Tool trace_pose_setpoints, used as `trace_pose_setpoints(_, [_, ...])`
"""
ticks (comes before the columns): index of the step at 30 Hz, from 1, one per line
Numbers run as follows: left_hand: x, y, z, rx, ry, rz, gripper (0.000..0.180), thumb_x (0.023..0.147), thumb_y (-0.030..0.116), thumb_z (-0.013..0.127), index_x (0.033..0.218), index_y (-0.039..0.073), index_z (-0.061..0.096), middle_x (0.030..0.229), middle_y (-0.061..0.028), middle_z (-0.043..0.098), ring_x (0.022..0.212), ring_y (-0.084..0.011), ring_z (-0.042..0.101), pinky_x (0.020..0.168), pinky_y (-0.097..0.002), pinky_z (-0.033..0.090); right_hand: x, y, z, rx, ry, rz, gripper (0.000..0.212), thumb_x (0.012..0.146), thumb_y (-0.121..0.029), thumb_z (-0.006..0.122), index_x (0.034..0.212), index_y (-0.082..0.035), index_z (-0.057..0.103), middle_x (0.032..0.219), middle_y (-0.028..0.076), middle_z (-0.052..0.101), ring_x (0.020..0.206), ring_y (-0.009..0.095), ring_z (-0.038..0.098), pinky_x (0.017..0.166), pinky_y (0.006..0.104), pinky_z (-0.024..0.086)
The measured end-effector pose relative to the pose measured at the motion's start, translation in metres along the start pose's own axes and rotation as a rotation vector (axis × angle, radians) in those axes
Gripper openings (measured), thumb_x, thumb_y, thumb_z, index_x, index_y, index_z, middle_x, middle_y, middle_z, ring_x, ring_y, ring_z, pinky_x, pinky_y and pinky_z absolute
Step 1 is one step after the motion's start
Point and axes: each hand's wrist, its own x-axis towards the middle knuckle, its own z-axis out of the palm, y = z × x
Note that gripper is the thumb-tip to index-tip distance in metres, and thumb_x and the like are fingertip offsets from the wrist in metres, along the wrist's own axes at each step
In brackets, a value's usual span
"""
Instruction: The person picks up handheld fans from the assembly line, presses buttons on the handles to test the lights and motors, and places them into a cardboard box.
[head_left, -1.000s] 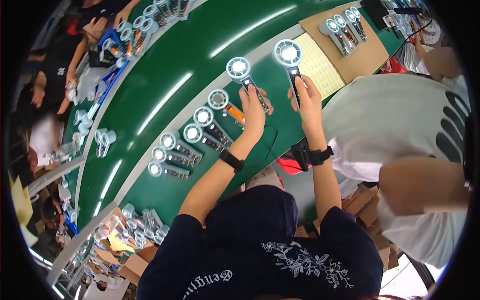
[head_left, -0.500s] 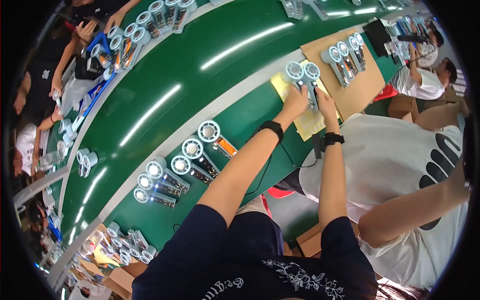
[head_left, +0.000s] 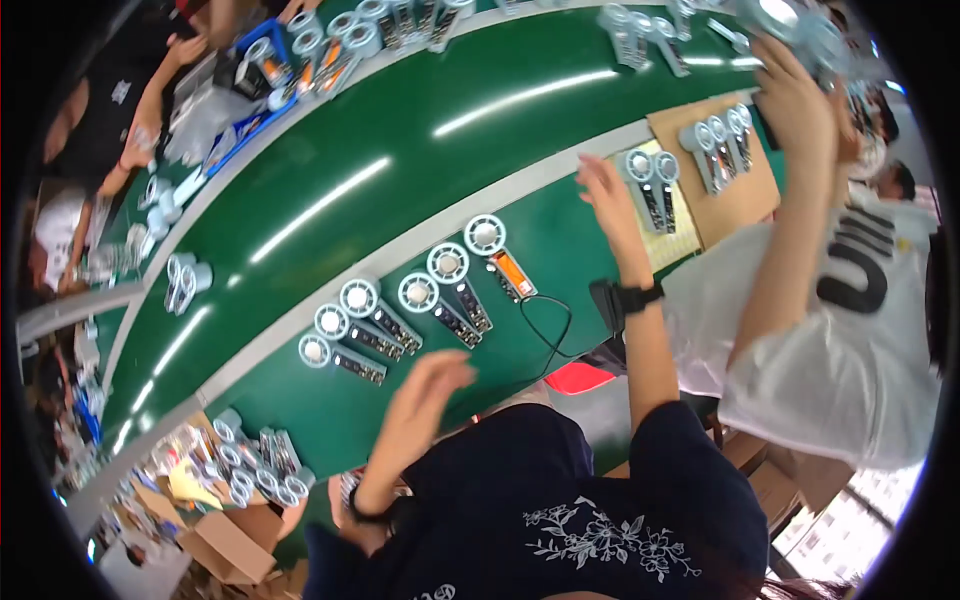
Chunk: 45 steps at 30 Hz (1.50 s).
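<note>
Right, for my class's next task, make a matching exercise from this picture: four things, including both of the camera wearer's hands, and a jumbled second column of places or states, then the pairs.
Things
1. left hand
2. right hand
3. black cable
4. brown cardboard

Places or states
A. lying under a group of fans
B. holding nothing, beside the yellow sheet
C. looping over the green table
D. holding nothing, near the row of fans

Right pairs: 1-D, 2-B, 3-C, 4-A
</note>
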Motion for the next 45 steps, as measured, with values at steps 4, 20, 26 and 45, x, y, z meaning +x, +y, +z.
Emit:
trace_pose_setpoints(4, [-0.055,-0.016,-0.080,0.210,0.402,-0.133,0.026,0.096,0.016,0.041,0.115,0.002,0.050,0.101,-0.0078,0.058,0.094,-0.0161,0.056,0.087,-0.0277,0.042,0.077,-0.050,-0.014,0.136,0.011,0.029,0.038,0.093,-0.029,0.048,0.124,-0.006,0.050,0.110,0.008,0.057,0.100,0.018,0.057,0.085,0.0307,0.045])
trace_pose_setpoints(20, [-0.034,-0.110,-0.147,-0.307,0.810,-0.260,0.067,0.093,0.047,0.042,0.144,0.013,0.013,0.137,-0.0107,0.034,0.115,-0.0279,0.049,0.092,-0.0391,0.042,0.004,-0.047,0.022,0.166,-0.041,0.024,0.059,0.091,-0.029,0.048,0.139,-0.001,0.026,0.093,0.006,0.058,0.068,0.011,0.054,0.064,0.0235,0.045])
trace_pose_setpoints(26, [-0.082,-0.169,-0.157,-0.080,1.060,-0.186,0.044,0.094,0.031,0.045,0.132,0.008,0.038,0.118,-0.0074,0.053,0.103,-0.0179,0.054,0.087,-0.0303,0.042,-0.071,-0.078,0.062,0.906,-0.515,0.420,0.042,0.092,-0.018,0.045,0.128,0.002,0.041,0.077,0.001,0.045,0.065,0.010,0.040,0.057,0.0232,0.034])
trace_pose_setpoints(45, [-0.341,-0.305,-0.210,-1.155,1.402,-0.056,0.051,0.085,0.040,0.060,0.120,0.005,0.046,0.118,-0.0131,0.051,0.106,-0.0227,0.052,0.089,-0.0358,0.043,-0.381,-0.054,0.488,-0.675,-1.114,-1.298,0.053,0.071,-0.010,0.066,0.119,-0.004,0.046,0.108,0.011,0.056,0.102,0.025,0.052,0.097,0.0356,0.035])
